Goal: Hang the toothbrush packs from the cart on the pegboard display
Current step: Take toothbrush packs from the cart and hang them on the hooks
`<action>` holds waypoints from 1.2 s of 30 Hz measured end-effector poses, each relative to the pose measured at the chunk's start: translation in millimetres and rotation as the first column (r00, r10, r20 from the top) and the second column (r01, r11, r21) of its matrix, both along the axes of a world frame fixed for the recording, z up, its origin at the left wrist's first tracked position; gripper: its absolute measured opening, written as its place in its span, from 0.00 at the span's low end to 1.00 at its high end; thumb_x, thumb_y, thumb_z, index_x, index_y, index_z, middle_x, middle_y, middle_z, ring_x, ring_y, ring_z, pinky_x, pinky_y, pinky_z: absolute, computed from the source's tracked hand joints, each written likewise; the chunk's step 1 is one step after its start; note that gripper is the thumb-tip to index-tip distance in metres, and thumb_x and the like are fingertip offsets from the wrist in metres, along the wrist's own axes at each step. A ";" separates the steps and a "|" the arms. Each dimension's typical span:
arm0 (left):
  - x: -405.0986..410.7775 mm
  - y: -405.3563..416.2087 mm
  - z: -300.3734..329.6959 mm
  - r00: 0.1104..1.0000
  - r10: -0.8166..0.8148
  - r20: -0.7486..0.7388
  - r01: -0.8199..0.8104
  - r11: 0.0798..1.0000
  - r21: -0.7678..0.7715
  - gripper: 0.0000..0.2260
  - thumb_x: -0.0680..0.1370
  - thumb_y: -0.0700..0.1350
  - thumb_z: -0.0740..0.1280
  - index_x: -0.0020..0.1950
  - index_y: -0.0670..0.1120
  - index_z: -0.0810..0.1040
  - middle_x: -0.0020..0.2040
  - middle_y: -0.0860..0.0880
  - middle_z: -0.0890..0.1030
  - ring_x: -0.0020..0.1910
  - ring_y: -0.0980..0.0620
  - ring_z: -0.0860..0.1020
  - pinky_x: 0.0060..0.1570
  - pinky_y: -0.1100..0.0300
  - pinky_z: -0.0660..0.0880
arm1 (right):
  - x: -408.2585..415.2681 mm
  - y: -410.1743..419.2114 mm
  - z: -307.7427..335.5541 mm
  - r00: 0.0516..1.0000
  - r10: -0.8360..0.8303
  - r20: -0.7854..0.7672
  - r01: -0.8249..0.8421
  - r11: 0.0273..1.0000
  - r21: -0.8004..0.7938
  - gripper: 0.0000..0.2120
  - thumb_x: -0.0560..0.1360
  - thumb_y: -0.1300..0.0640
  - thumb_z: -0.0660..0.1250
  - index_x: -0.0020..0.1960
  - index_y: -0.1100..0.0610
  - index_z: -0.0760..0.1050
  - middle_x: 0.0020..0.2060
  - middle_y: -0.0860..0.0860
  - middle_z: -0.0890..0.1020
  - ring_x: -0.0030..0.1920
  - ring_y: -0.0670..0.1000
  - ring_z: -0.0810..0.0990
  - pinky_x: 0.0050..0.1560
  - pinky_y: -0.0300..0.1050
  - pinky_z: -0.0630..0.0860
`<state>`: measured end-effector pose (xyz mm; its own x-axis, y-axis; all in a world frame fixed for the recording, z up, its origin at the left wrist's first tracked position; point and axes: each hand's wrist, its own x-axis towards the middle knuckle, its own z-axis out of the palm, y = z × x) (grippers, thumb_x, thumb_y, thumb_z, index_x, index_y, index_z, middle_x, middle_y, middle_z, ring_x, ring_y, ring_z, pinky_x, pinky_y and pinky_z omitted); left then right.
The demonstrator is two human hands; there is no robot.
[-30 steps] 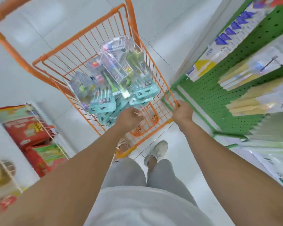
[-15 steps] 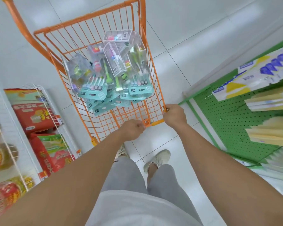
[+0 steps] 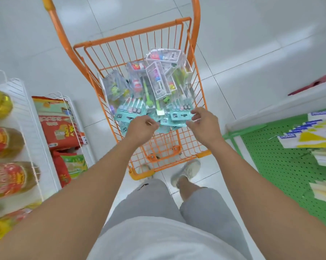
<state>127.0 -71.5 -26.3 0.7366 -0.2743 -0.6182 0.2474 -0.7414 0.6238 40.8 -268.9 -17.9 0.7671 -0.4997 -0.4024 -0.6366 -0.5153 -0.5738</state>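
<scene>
Orange cart (image 3: 184,23) rim released; both hands, left (image 3: 142,128) and right (image 3: 203,122), now hover loosely curled over toothbrush packs (image 3: 150,94).

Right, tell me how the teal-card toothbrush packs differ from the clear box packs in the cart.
The teal-card toothbrush packs lie flat at the near end of the heap, under the left hand and right hand; the clear box packs are piled behind and on top, tilted at odd angles. The teal-card packs each show a row of several brushes; the clear boxes seem to hold single bright ones. Both sit loose in the orange cart.
</scene>
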 end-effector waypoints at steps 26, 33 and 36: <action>59.8 -6.7 5.6 0.672 -0.503 0.544 0.415 0.863 0.287 0.37 0.68 0.42 0.78 0.74 0.53 0.67 0.75 0.48 0.68 0.74 0.39 0.63 0.68 0.37 0.66 | 96.6 11.7 51.5 0.971 0.141 -0.192 0.056 0.649 0.758 0.15 0.76 0.52 0.74 0.53 0.62 0.78 0.36 0.58 0.81 0.37 0.56 0.84 0.38 0.45 0.82; 56.6 -6.3 14.9 0.974 0.217 -0.065 -0.226 0.938 -0.261 0.35 0.70 0.53 0.78 0.71 0.55 0.64 0.60 0.52 0.78 0.56 0.51 0.79 0.50 0.55 0.79 | 143.2 -16.6 30.8 0.994 0.005 0.105 -0.038 0.950 0.311 0.22 0.74 0.43 0.73 0.60 0.56 0.78 0.57 0.52 0.82 0.51 0.50 0.83 0.55 0.49 0.81; 53.9 -5.9 16.6 0.899 0.316 -0.304 -0.409 0.854 -0.322 0.38 0.63 0.55 0.79 0.69 0.52 0.69 0.59 0.49 0.83 0.59 0.46 0.81 0.59 0.42 0.75 | 199.5 -40.2 15.1 0.930 0.346 0.125 -0.319 0.927 -0.197 0.37 0.72 0.49 0.76 0.76 0.56 0.65 0.71 0.54 0.71 0.69 0.53 0.70 0.70 0.49 0.68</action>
